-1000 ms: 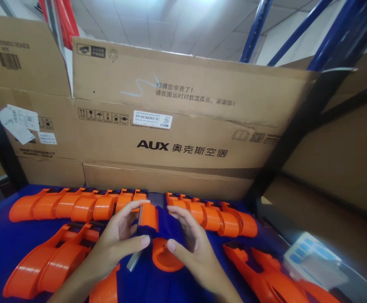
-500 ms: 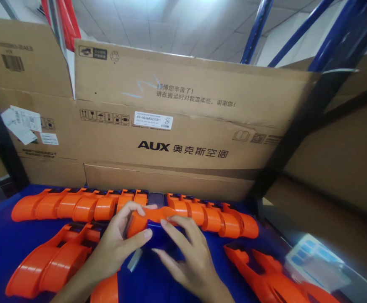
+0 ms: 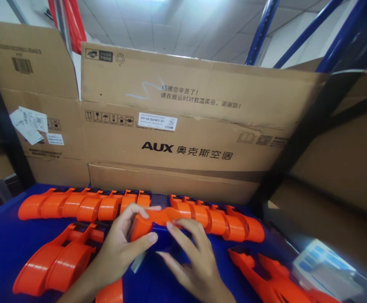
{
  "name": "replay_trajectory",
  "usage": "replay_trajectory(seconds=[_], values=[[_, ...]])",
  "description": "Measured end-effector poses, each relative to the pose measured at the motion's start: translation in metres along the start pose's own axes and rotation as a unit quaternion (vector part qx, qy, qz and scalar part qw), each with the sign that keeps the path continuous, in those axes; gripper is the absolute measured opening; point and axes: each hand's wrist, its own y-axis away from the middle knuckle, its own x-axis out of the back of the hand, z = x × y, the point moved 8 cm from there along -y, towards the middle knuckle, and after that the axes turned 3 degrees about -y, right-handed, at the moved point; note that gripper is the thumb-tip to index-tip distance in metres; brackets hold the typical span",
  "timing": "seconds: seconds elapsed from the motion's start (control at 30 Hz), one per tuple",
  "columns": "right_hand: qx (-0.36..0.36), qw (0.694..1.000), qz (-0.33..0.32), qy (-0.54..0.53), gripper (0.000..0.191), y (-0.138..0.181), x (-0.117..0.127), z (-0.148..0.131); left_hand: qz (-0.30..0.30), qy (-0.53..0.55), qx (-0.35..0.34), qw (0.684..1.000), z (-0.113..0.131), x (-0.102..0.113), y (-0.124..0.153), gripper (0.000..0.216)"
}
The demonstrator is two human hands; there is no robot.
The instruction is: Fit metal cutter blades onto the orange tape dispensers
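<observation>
Orange plastic tape dispenser (image 3: 153, 222) with a dark blue underside, lying on its side over the blue table (image 3: 0, 252) just in front of the far row, clasped by the left hand (image 3: 120, 248) with thumb on the near edge and fingers curled over the top, and pressed by the right hand (image 3: 191, 256) with fingers spread flat across its blue part. Ringed by more orange dispensers: a far row (image 3: 85, 206) against the AUX cardboard box (image 3: 183, 126), a near-left pair (image 3: 54, 263), others at the right (image 3: 265, 273); a blurred blue-and-white packet (image 3: 325, 269) at the far right
</observation>
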Motion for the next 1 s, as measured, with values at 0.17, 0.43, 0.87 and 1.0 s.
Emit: replay_trajectory(seconds=[0.17, 0.43, 0.87, 1.0], values=[[-0.007, 1.000, -0.004, 0.002, 0.064, 0.0017, -0.0002, 0.0001, 0.013, -0.003, 0.004, 1.000, 0.0024, 0.0017, 0.0034, 0.029], [0.008, 1.000, -0.002, 0.007, 0.071, 0.0031, 0.0011, -0.0029, 0.023, 0.013, 0.012, 1.000, 0.0021, 0.0011, 0.0007, 0.027], [0.007, 1.000, 0.001, 0.013, 0.070, 0.0047, -0.0005, -0.0010, 0.029, 0.032, 0.033, 0.999, -0.0049, 0.0015, 0.0035, 0.030], [-0.008, 1.000, 0.005, 0.000, 0.070, 0.0046, 0.0013, -0.0025, 0.018, 0.029, 0.036, 0.999, -0.0073, 0.0020, 0.0008, 0.030]])
